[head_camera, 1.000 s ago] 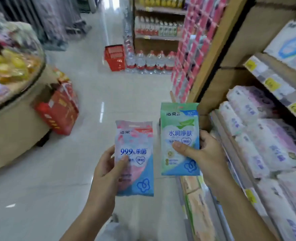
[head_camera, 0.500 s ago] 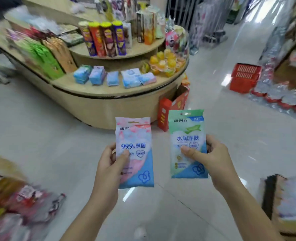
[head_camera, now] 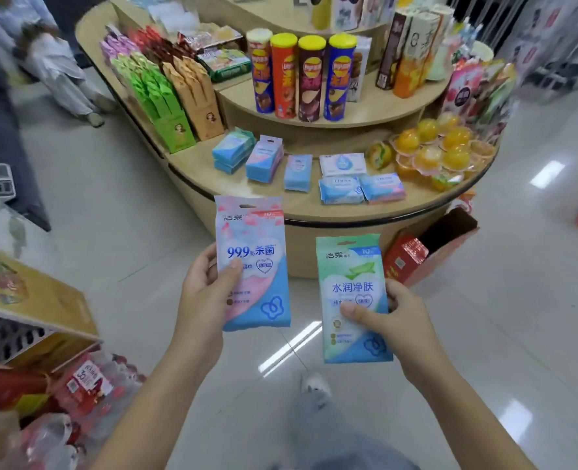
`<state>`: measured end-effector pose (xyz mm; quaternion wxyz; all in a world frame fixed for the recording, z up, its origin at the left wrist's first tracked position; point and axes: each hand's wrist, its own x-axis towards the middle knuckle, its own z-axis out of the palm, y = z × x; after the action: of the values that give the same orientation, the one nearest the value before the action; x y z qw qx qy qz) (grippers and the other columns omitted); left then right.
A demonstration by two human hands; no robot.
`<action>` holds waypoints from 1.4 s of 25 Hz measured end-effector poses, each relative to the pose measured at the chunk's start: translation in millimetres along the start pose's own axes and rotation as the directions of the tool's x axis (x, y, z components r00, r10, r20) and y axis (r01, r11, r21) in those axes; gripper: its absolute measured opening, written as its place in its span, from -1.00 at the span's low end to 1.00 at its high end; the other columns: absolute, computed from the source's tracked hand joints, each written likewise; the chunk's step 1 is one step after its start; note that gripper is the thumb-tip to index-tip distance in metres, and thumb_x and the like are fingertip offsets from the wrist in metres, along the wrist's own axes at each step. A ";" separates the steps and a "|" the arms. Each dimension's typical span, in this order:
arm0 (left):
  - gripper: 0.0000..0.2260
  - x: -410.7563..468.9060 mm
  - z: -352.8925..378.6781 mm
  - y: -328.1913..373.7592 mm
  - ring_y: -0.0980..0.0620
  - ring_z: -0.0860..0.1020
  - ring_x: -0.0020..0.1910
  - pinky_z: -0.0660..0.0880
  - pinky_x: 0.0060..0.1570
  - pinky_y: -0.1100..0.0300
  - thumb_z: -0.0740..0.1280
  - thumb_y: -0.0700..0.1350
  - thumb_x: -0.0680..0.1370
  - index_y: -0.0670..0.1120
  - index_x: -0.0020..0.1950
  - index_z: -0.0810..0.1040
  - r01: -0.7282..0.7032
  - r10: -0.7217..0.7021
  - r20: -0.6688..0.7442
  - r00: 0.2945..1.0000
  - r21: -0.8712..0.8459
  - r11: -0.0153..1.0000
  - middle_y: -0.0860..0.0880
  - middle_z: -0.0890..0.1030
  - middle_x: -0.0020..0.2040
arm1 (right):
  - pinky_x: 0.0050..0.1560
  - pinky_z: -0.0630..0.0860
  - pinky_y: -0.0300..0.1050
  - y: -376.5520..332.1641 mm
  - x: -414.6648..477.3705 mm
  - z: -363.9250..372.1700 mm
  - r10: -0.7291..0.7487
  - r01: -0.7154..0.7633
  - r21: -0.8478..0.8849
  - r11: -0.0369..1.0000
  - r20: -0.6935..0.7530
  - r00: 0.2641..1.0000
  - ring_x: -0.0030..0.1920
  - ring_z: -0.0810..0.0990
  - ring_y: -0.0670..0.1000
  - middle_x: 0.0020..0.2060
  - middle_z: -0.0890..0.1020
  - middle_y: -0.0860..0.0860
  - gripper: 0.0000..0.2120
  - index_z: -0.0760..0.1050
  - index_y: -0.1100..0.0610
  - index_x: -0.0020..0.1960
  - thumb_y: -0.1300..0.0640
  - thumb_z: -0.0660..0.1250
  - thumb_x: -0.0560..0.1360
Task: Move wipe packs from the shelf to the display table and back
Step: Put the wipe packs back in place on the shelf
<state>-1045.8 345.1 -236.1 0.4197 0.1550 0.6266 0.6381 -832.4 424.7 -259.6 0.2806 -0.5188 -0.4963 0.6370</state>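
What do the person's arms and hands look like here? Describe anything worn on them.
The left hand and right hand are bare: no gloves, no rings visible. The forearms are bare too, with no sleeve, watch or bracelet in view down to the frame's edge.

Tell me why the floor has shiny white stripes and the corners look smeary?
In the head view, the stripes on the floor are glare off glossy tiles; also in the head view, the bottle packs at the corner smear with blur, while the pink wipe pack and green wipe pack look sharp.
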 end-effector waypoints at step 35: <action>-0.74 539.4 -76.1 115.0 0.05 0.68 -0.20 0.61 -0.22 0.08 0.27 -0.20 0.56 -0.12 0.24 0.42 0.281 -0.281 -0.238 0.930 -0.035 0.959 -0.01 0.68 0.00 | -0.01 0.60 0.01 -90.9 628.1 349.7 0.329 -0.363 -0.162 0.918 -0.199 0.923 -0.10 0.65 0.07 -0.10 0.66 0.06 -0.73 0.52 0.12 -0.19 0.09 0.58 0.26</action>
<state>-1463.5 703.7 -319.0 0.4279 -0.0148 0.6883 0.5856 -1366.3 885.2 -426.8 0.1514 -0.6754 -0.4314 0.5786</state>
